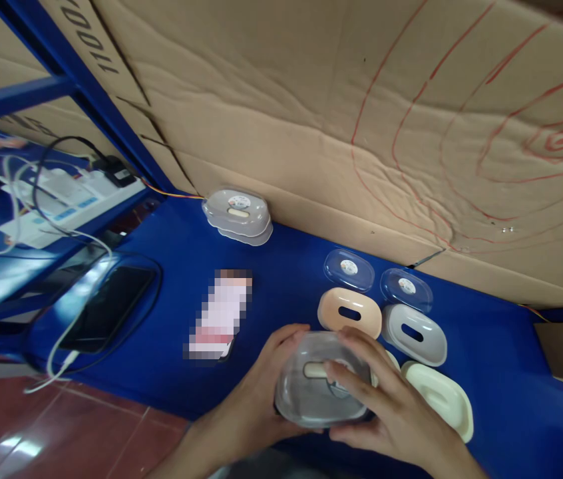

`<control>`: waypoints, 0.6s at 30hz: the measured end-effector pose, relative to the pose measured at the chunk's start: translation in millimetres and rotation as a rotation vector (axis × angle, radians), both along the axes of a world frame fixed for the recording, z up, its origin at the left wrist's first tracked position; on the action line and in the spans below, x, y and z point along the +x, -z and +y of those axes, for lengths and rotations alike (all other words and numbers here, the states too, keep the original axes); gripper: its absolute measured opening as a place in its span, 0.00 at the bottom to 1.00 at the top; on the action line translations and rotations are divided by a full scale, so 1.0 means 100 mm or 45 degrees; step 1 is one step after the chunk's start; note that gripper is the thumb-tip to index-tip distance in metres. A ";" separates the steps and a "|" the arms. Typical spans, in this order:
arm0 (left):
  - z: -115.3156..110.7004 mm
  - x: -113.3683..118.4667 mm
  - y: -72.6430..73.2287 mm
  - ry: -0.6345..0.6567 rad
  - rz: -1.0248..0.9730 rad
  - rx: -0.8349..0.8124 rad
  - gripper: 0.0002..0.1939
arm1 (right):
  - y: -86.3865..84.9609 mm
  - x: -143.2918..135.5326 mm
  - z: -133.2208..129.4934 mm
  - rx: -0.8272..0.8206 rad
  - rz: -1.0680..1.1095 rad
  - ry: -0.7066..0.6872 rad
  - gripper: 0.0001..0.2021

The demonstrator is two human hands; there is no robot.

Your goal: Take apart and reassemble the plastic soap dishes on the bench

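Note:
Between my two hands is a grey oval soap box (301, 402) with a clear lid and a pale slot in its middle. My left hand (249, 396) wraps round its left side. My right hand (396, 412) grips the right side, with a finger lying over the lid near the round label. Just beyond lie a peach soap tray (329, 309) and a grey soap tray (434, 332), each with a dark slot. A pale yellow soap dish (448, 396) sits right of my right hand; another pale piece is mostly hidden behind the fingers.
Two clear lids (349, 271) lie near the cardboard wall (261, 113). Lidded soap boxes (236, 216) are grouped at the back left. On the blue table are a phone (219, 319) and a dark-screened device (106, 309) on a cable. A power strip (82, 209) lies far left.

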State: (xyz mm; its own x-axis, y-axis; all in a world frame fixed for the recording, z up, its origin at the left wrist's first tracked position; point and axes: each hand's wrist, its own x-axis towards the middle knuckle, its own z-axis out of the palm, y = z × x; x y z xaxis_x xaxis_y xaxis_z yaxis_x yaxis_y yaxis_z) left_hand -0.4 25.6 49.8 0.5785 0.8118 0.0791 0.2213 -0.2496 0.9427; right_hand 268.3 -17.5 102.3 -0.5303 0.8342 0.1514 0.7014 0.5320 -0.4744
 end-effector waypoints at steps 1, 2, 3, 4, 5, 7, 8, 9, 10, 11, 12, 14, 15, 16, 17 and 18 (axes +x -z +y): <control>0.01 0.04 0.00 0.039 -0.013 0.009 0.56 | 0.01 0.03 -0.04 0.042 -0.038 0.005 0.46; 0.02 0.08 0.00 0.070 -0.032 0.010 0.56 | 0.03 0.06 -0.07 0.070 -0.068 0.010 0.46; 0.02 0.12 0.01 0.087 -0.066 0.014 0.56 | 0.05 0.09 -0.10 0.082 -0.086 0.017 0.46; 0.02 0.15 0.02 0.089 -0.109 0.017 0.56 | 0.07 0.11 -0.12 0.077 -0.087 0.024 0.46; 0.02 0.18 0.03 0.077 -0.157 0.021 0.56 | 0.10 0.14 -0.14 0.061 -0.067 0.038 0.46; 0.03 0.24 0.04 0.043 -0.243 0.036 0.56 | 0.17 0.17 -0.17 -0.003 0.008 0.057 0.44; 0.03 0.25 0.03 0.030 -0.268 0.057 0.54 | 0.21 0.18 -0.18 -0.052 0.064 0.064 0.43; 0.03 0.27 0.03 0.027 -0.273 0.091 0.52 | 0.25 0.19 -0.18 -0.103 0.143 0.075 0.42; 0.04 0.28 0.02 0.033 -0.263 0.137 0.50 | 0.28 0.18 -0.18 -0.149 0.251 0.107 0.43; 0.04 0.29 0.00 0.043 -0.253 0.200 0.48 | 0.31 0.17 -0.17 -0.191 0.385 0.167 0.44; 0.04 0.29 -0.01 0.055 -0.240 0.271 0.46 | 0.34 0.15 -0.16 -0.232 0.534 0.257 0.45; 0.04 0.29 -0.04 0.068 -0.213 0.420 0.44 | 0.36 0.10 -0.14 -0.368 0.795 0.447 0.45; 0.04 0.29 -0.05 0.078 -0.201 0.479 0.44 | 0.37 0.08 -0.13 -0.470 0.885 0.501 0.45; 0.03 0.29 -0.06 0.090 -0.198 0.506 0.47 | 0.36 0.08 -0.13 -0.582 0.946 0.515 0.45; 0.02 0.29 -0.07 0.105 -0.206 0.488 0.50 | 0.36 0.08 -0.13 -0.672 0.987 0.502 0.46; 0.02 0.30 -0.07 0.115 -0.221 0.417 0.56 | 0.35 0.08 -0.14 -0.708 1.010 0.480 0.46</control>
